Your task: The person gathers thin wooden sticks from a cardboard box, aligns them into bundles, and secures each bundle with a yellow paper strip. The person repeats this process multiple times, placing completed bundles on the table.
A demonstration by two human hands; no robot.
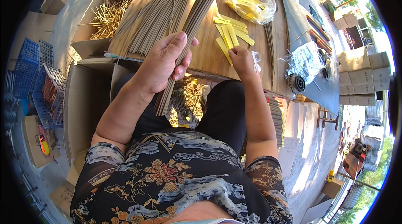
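Observation:
My left hand [161,62] is wrapped round a tilted bundle of thin brown incense sticks [201,4], its lower ends hanging over my lap. On the wooden table [209,52], my right hand [243,62] is closed in a pinch at the lower end of a yellow paper strip [231,35]. Several more yellow strips [228,22] lie fanned out just beyond those fingers. A clear plastic bag [250,4] with more yellow strips sits behind them. To the left, many loose incense sticks [157,25] are spread on the table.
A cardboard box [109,12] of thin tan sticks stands left of the table, with an open carton [86,98] nearer me. Blue plastic crates [28,62] are farther left. On the right are a grey board [322,73], silvery crumpled wrap [305,62], a black roll [298,83] and stacked cartons [362,73].

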